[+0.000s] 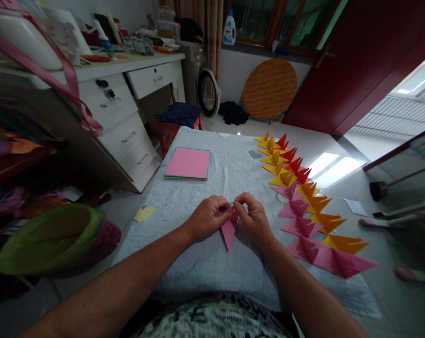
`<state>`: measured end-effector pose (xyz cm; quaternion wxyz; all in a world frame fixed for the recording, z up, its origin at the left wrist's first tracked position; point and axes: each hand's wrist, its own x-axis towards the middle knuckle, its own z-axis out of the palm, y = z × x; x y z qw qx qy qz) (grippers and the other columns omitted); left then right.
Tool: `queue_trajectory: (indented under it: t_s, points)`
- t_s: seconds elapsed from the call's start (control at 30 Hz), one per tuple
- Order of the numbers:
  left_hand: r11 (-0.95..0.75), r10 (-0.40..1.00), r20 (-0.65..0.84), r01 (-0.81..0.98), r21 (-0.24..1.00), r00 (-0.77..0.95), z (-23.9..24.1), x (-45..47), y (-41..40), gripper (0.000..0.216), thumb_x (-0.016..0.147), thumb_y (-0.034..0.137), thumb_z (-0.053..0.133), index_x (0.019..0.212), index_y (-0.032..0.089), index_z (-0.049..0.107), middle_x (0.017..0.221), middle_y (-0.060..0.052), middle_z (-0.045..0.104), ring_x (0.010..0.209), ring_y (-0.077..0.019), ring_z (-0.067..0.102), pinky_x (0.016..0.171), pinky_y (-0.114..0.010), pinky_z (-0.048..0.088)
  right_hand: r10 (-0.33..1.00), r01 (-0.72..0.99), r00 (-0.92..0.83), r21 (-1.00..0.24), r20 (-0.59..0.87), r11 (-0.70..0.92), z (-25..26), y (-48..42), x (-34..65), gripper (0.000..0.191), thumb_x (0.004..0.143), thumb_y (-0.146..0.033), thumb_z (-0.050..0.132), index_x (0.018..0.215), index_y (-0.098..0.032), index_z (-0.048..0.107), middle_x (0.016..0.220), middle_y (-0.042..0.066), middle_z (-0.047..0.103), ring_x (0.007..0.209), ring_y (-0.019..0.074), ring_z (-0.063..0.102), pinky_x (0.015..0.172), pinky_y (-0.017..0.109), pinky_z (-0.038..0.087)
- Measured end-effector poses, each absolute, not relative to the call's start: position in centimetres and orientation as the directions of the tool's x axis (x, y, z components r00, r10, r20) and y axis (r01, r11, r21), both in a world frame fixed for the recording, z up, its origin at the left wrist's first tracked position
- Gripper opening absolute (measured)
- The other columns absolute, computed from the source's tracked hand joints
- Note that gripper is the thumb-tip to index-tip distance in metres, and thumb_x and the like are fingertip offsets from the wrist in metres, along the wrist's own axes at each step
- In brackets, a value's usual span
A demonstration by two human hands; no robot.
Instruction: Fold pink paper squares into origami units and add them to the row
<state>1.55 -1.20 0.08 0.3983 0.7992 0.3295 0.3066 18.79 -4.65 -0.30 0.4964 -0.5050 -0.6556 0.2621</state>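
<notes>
- Lettered shirt (216,321), at near edge of cloth-covered table (201,277).
- Left hand (212,216) and right hand (254,218): fingertips of both pinching one pink folded paper (229,233), mid-table, seemingly part-worked.
- Folded paper figures (300,227): two rows, right side, apparently finished.
- Stack of square sheets (187,163), pink uppermost: flat, unfolded, beyond left hand.

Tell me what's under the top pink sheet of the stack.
Blue and green edges of other sheets peek out beneath the pink sheet; their faces and number are hidden.
</notes>
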Motion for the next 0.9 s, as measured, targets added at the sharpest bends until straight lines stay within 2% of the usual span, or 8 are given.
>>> queue_trajectory:
  t_s: [0.1,0.17,0.23,0.3,0.47,0.57,0.77,0.9]
  points:
    - [-0.474,0.763,0.24,0.267,0.839,0.6,0.0,1.5,-1.0,0.022,0.09,0.036,0.063,0.077,0.018,0.067,0.081,-0.002,0.063,0.086,-0.0189,0.055,0.081,-0.031,0.04,0.933,0.371,0.02,-0.869,0.36,0.327,-0.7,-4.5,18.9,0.012,0.089,-0.025,0.057,0.078,-0.021,0.058,0.074,-0.001,0.059,0.073,0.0155,0.056,0.072,0.03,0.044]
    - [-0.412,0.788,0.215,0.234,0.881,0.577,-0.1,1.5,-0.8,0.025,0.089,0.04,0.064,0.077,0.018,0.069,0.086,-0.003,0.064,0.089,-0.0196,0.056,0.082,-0.031,0.041,0.941,0.3,0.032,-0.901,0.337,0.312,-1.0,-4.4,18.9,0.007,0.09,-0.028,0.058,0.091,-0.022,0.061,0.081,0.0,0.063,0.079,0.0164,0.059,0.077,0.031,0.046]
    - [-0.31,0.836,0.172,0.189,0.932,0.522,-0.2,1.4,-0.6,0.027,0.087,0.043,0.066,0.078,0.018,0.071,0.086,-0.004,0.064,0.087,-0.0192,0.058,0.078,-0.03,0.043,0.944,0.22,0.054,-0.926,0.324,0.305,-1.2,-4.4,18.9,0.022,0.09,-0.031,0.057,0.111,-0.023,0.058,0.094,0.002,0.064,0.086,0.0173,0.06,0.081,0.032,0.047]
    - [-0.203,0.881,0.122,0.133,0.97,0.457,-0.4,1.4,-0.3,0.028,0.085,0.045,0.068,0.079,0.017,0.072,0.084,-0.003,0.064,0.08,-0.0176,0.057,0.073,-0.029,0.043,0.942,0.201,0.08,-0.931,0.326,0.305,-1.2,-4.4,18.9,0.033,0.09,-0.033,0.057,0.122,-0.023,0.053,0.102,0.004,0.063,0.09,0.0178,0.06,0.083,0.033,0.047]
    - [0.062,0.921,-0.03,-0.07,0.996,0.388,-1.0,1.6,0.2,0.032,0.078,0.046,0.075,0.083,0.014,0.072,0.071,0.0,0.063,0.064,-0.013,0.054,0.064,-0.026,0.042,0.943,0.335,0.064,-0.897,0.326,0.288,-0.5,-4.5,19.1,0.016,0.089,-0.034,0.058,0.098,-0.02,0.064,0.086,0.002,0.061,0.078,0.0162,0.056,0.073,0.029,0.045]
    - [0.146,0.92,-0.084,-0.135,0.98,0.382,-1.2,1.6,0.3,0.033,0.074,0.045,0.078,0.083,0.014,0.071,0.067,0.001,0.062,0.059,-0.0116,0.053,0.061,-0.025,0.041,0.964,0.329,0.044,-0.915,0.262,0.234,-0.4,-4.6,19.1,0.018,0.092,-0.034,0.054,0.089,-0.019,0.064,0.076,0.001,0.061,0.07,0.0148,0.055,0.067,0.028,0.043]
    - [0.054,0.918,-0.025,-0.063,0.997,0.396,-1.0,1.4,0.1,0.031,0.079,0.044,0.074,0.083,0.014,0.071,0.07,0.0,0.062,0.06,-0.0112,0.051,0.06,-0.024,0.039,0.984,0.254,0.04,-0.954,0.174,0.158,-1.1,-4.4,18.9,0.019,0.087,-0.037,0.059,0.085,-0.019,0.065,0.069,-0.002,0.058,0.062,0.0131,0.052,0.06,0.026,0.04]
    - [-0.043,0.919,0.034,0.015,0.999,0.393,-0.7,1.2,0.0,0.027,0.084,0.043,0.07,0.086,0.016,0.071,0.076,0.0,0.061,0.062,-0.0106,0.05,0.06,-0.024,0.039,0.986,0.266,-0.006,-0.95,0.167,0.162,-1.5,-4.2,18.9,0.012,0.083,-0.03,0.061,0.079,-0.019,0.063,0.063,-0.004,0.053,0.056,0.0113,0.047,0.054,0.025,0.036]
